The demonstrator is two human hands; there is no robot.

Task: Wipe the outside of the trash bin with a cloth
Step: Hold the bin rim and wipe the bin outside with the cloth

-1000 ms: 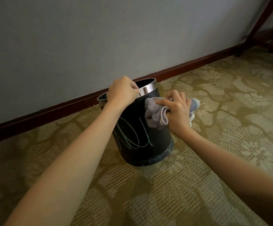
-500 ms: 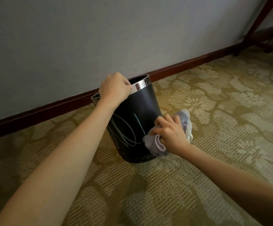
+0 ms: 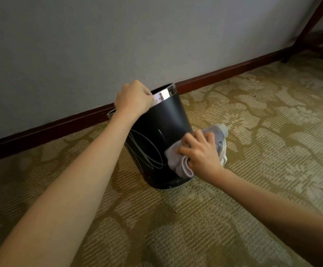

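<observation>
Both hands' fingers curl: bin (image 3: 168, 120) rim, cloth (image 3: 178, 160).

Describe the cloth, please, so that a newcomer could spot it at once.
Find the black trash bin on the patterned carpet near the wall. Against its lower side, the right hand grips a bunched cloth. It is the only soft, pale grey thing there.
</observation>
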